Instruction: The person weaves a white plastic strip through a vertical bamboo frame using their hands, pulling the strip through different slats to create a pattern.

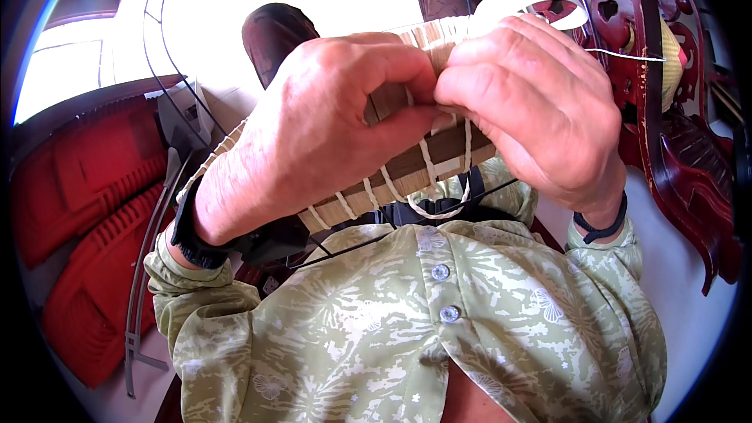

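A wooden bar point(415, 168) lies across in front of my body, lashed at intervals with pale cord point(429, 158). Pale, straw-like strips point(440, 34) line its far side. My left hand point(321, 121) arches over the bar, thumb and index finger bent into a ring. Against its fingertips, my right hand point(536, 98) pinches at the bar's upper edge, where a strand of cord runs up under its fingers. A slack loop of that cord hangs below the bar. Whatever sits between the left fingertips is hidden.
Red ridged cushions point(94, 211) are at the left, beside a grey metal bar point(149, 282). Thin black rods point(157, 39) rise nearby. A carved dark-red wooden piece point(654, 94) stands at the right. A broad white band point(509, 1) curls behind my right hand.
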The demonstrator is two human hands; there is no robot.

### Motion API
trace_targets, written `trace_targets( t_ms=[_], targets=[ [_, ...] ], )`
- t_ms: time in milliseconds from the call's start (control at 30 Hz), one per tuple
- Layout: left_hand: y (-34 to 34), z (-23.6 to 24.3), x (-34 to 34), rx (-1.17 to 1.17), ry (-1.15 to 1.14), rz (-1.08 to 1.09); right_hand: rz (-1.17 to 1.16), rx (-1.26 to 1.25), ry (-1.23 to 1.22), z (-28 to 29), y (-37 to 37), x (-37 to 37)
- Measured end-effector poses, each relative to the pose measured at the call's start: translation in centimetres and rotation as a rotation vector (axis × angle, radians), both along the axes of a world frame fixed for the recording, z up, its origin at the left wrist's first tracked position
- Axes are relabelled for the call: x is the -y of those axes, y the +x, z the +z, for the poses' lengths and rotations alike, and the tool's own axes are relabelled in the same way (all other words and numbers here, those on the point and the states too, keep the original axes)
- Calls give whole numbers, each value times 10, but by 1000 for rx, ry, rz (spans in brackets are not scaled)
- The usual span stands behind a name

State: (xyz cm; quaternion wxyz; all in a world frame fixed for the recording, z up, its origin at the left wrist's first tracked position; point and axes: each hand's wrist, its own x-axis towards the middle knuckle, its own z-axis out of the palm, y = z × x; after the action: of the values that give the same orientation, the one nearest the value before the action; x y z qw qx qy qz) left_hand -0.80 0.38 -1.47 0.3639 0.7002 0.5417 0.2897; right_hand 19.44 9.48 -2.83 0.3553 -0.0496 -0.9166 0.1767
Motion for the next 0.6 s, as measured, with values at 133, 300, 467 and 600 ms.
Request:
trace_targets(
  t_ms=[133, 300, 467, 600],
  targets=[
    [-1, 2, -1, 38, -117, -10, 12, 44, -41, 2, -1, 2],
    [0, -1, -4, -38, -111, -60, 5, 142, -231, 15, 11, 6],
    [-2, 7, 2, -69, -144, -6, -164, 9, -396, 24, 35, -5],
    [-4, 7, -1, -40, -153, -9, -321, 21, -241, 7, 46, 2]
  ],
)
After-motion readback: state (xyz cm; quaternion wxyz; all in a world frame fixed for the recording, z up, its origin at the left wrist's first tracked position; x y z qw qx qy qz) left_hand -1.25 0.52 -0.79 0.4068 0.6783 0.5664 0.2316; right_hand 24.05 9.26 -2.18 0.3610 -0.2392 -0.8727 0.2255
